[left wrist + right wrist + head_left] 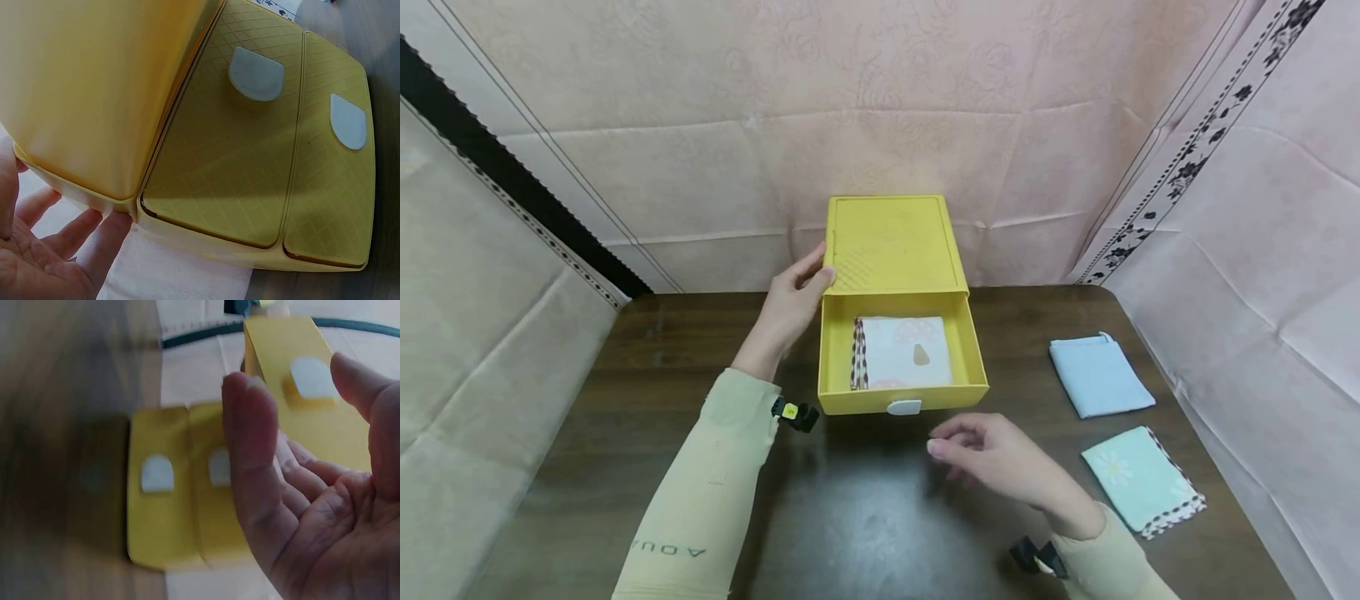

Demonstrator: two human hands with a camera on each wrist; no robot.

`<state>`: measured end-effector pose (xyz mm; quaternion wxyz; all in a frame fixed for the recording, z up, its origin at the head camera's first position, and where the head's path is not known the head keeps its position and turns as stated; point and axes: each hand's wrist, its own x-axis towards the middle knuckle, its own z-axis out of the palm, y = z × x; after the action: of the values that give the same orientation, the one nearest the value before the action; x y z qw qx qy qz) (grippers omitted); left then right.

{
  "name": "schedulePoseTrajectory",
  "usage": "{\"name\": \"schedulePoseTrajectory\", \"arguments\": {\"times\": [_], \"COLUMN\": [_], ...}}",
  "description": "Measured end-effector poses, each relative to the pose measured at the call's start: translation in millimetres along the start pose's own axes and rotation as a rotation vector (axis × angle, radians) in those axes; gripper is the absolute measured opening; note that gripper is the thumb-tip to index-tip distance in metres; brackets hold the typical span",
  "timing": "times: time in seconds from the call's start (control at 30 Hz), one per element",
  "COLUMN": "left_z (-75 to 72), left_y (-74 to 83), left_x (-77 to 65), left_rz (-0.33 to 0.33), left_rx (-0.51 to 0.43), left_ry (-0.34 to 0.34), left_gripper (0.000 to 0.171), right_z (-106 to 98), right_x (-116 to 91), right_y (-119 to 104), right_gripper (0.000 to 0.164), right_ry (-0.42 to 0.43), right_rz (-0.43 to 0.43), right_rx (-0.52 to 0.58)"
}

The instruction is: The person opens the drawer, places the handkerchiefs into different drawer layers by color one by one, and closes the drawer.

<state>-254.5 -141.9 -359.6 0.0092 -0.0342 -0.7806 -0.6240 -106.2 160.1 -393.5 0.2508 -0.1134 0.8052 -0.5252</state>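
Has the top drawer (861,403) of a yellow drawer unit (891,242) pulled well out, toward the far side of the tabletop (647,433). Has a folded white cloth (895,346) lying flat inside, checked edge along the left. Going by the left wrist view, has the two lower drawers (215,162) pushed in.

Steadies the unit's upper left edge with the left hand (786,308), thumb at the top, fingers nearly straight against the side, touching rather than wrapped round. Holds nothing in the right hand (992,457): just in front of the drawer, right of the white pull tab (904,407), thumb and forefinger parted, other fingers loosely bent.

Seems to be mid-way through sorting folded cloths at the drawer, between one piece and the next. Probably calls next for reaching right, pinching the light blue cloth (1100,379) or the mint cloth (1138,477) through all its layers, and laying it flat beside or on the white one. Might equally call for lifting the white one out; cannot tell which.

Ends, behind the unit, at a patterned cloth backdrop (775,100).
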Motion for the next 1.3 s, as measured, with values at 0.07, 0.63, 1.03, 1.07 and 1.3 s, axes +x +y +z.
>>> {"name": "schedulePoseTrajectory", "arguments": {"times": [0.07,0.63,1.03,1.07,1.3], "left_z": [0.3,-0.7,0.8,0.8,0.0], "left_y": [-0.6,0.2,-0.2,-0.2,0.8], "left_x": [-0.1,0.1,1.1,1.1,0.1], "left_rz": [0.007,-0.007,0.006,0.008,-0.003], "left_rx": [0.001,-0.015,-0.021,-0.022,-0.017], "left_ry": [0.004,-0.001,0.011,0.011,0.005], "left_gripper": [0.053,0.054,0.052,0.052,0.052], "right_z": [7.9,42.3,46.5,45.5,38.8], "right_x": [4.3,23.8,35.7,37.0,44.9], "right_y": [-1.5,-10.5,-16.0,-16.5,-18.6], "right_gripper": [0.041,0.045,0.053,0.053,0.053], "right_ry": [-0.006,0.046,0.184,0.191,0.228], "right_rz": [-0.017,-0.102,-0.052,-0.053,-0.061], "right_rx": [0.052,0.368,0.476,0.479,0.463]}}
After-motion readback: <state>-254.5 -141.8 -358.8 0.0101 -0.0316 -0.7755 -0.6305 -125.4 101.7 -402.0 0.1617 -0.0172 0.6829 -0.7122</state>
